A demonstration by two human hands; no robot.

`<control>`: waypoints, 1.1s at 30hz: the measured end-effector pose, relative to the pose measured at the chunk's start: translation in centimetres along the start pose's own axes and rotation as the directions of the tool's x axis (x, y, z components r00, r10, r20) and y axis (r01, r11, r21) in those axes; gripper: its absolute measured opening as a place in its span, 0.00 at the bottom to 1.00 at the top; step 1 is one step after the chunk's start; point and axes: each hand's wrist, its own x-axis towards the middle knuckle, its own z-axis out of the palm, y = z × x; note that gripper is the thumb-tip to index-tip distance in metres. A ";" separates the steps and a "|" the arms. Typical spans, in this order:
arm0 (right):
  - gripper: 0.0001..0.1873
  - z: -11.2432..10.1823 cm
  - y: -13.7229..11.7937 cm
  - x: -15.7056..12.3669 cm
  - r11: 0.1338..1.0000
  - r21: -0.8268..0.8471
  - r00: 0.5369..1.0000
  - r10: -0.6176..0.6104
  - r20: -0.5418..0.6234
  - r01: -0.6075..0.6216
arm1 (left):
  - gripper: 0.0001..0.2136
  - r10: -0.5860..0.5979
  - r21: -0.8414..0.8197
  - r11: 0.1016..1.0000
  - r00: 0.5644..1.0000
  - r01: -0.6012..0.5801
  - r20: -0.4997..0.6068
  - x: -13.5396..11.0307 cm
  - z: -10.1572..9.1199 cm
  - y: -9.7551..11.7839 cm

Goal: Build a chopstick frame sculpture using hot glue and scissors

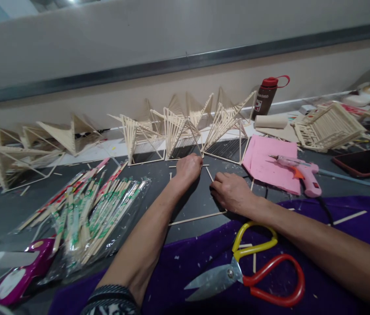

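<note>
Several thin wooden sticks are laid out as a four-sided outline on the dark table in front of me, with one stick (198, 218) along the near side. At the far side, my left hand (190, 168) is closed over a short crosswise stick (172, 166), whose ends show on both sides of it; its fingertips are hidden. My right hand (232, 190) has curled fingers at the slanting right-side stick (209, 174), which runs under them. Scissors (232, 272) with one yellow and one red handle lie open on purple cloth (178, 271) nearer me.
Fan-shaped stick structures (185, 131) stand along the wall. Packaged chopsticks (99, 214) and a magenta tool (24, 275) lie left. At right are a pink glue gun (303, 170) on pink paper (263, 151), a bottle (265, 98), a phone (367, 161) and a stick-built box (331, 127).
</note>
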 end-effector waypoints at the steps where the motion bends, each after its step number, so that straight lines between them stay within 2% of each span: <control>1: 0.15 0.0 0.0 0.0 1.000 -0.001 1.000 0.005 0.004 -0.005 | 0.16 0.004 0.003 1.000 1.000 -0.004 -0.001 0.0 0.0 0.0; 11: 0.14 -0.2 0.0 -0.1 1.000 -0.005 1.000 0.004 0.022 -0.004 | 0.16 0.001 0.041 0.999 0.999 -0.002 0.033 -0.5 -0.2 0.4; 18: 0.15 -0.1 -0.1 -0.1 1.000 -0.015 1.000 -0.001 0.007 0.001 | 0.15 0.024 0.045 0.999 1.000 -0.024 -0.001 -0.8 -0.3 0.2; 25: 0.15 -0.3 -0.2 -0.1 1.000 -0.019 1.000 -0.003 0.024 0.003 | 0.16 0.013 0.024 1.000 1.000 -0.014 0.013 -0.8 -0.3 0.1; 33: 0.15 -0.2 -0.2 -0.1 1.000 0.002 1.000 0.002 0.026 -0.002 | 0.15 0.092 -0.009 0.996 0.995 -0.093 -0.039 -0.8 0.1 -0.4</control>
